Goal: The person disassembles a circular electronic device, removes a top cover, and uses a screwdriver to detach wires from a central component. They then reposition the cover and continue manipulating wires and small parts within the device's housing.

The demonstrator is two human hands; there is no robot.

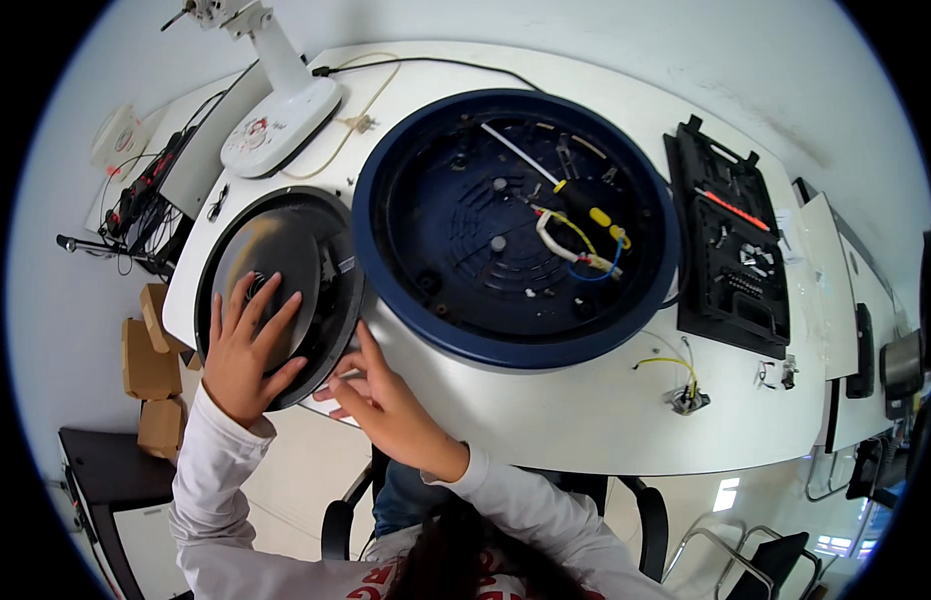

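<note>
My left hand (250, 345) lies with fingers spread on a round dark metal disc (285, 245), which sits in a black round pan (346, 215) at the left of the table. My right hand (377, 385) is at the near right rim of that pan, index finger stretched toward the edge and the other fingers loosely bent. Right of the pan stands a large dark blue round housing (425, 310). Inside it lie a screwdriver (530, 160) with a yellow and black handle and a bundle of white, yellow and blue wires (560, 240).
A black tool case (730, 240) lies open at the right, holding bits and a red-orange tool (733, 208). Nearer is a small metal part with wires (689, 398). A white stand (282, 110) rises at the back left, beside a beige cable (357, 124). Cardboard boxes (150, 360) are left of the table.
</note>
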